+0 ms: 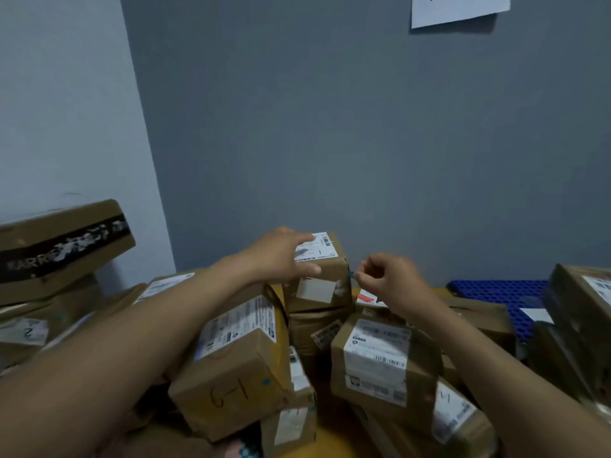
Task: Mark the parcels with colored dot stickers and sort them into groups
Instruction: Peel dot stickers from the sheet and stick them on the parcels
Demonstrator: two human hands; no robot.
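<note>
Head view: parcels (231, 358) heaped before grey wall (330, 127), blue grid panel (496, 292) beside.

left hand (281, 256) gripping top parcel (327, 282), right hand (391, 276) pinching teal dot sticker (352, 275) just beside it
</note>
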